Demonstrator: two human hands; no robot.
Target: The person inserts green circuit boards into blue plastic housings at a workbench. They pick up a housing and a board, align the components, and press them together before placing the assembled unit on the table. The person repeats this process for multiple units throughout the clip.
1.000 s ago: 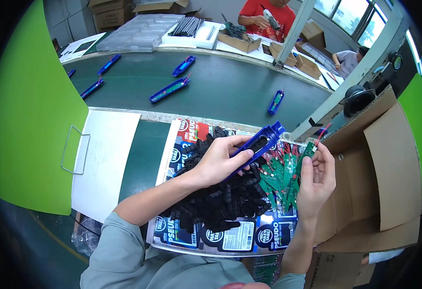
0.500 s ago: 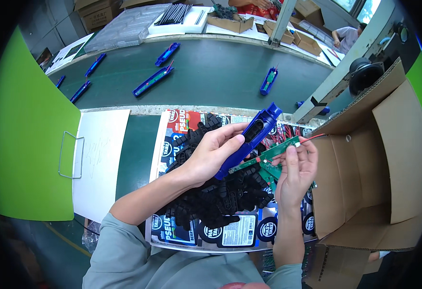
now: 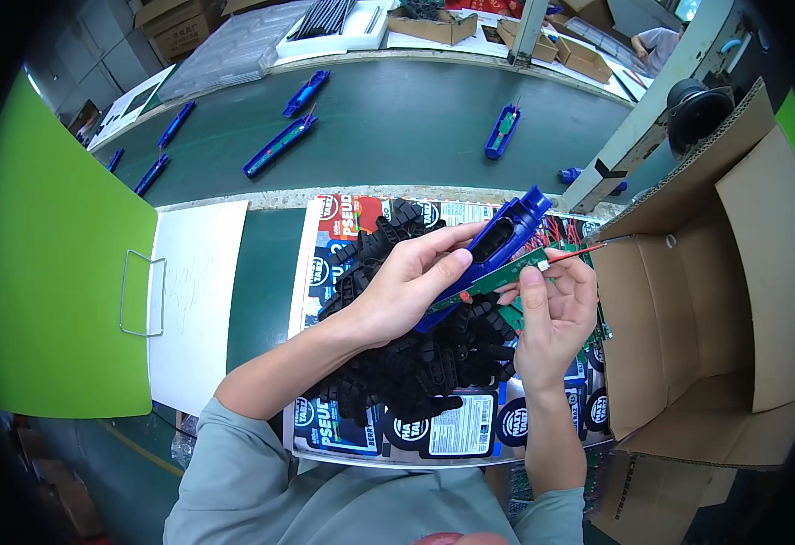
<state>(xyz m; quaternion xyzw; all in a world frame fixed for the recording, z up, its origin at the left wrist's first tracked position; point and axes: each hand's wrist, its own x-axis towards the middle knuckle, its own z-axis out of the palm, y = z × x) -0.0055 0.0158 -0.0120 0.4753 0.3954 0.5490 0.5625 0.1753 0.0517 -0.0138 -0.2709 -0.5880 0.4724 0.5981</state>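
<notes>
My left hand (image 3: 415, 286) is closed around a long blue plastic housing (image 3: 528, 212), tilted with its far end up to the right. A dark slot shows in the housing near my left thumb. Between the thumb and fingers of my right hand (image 3: 556, 318) is a narrow green circuit board (image 3: 509, 273) with red and black wires at its upper end. The board's lower end overlaps the lower part of the housing; whether it sits inside I cannot tell. Beneath both hands lies a heap of black plastic parts (image 3: 415, 386). Red-wired green boards (image 3: 597, 341) lie partly hidden behind my right hand.
Several blue housings with boards, one a nearby filled housing (image 3: 281, 145), lie on the green conveyor belt (image 3: 397, 123) ahead. An open cardboard box (image 3: 701, 318) stands at the right beside a metal post (image 3: 638, 127). White paper (image 3: 199, 300) and a green panel (image 3: 61, 272) are at left.
The board has come in against the blue housing, its lower end now lapping over it. Both hands have stayed close together, and the whole view has shifted slightly.
</notes>
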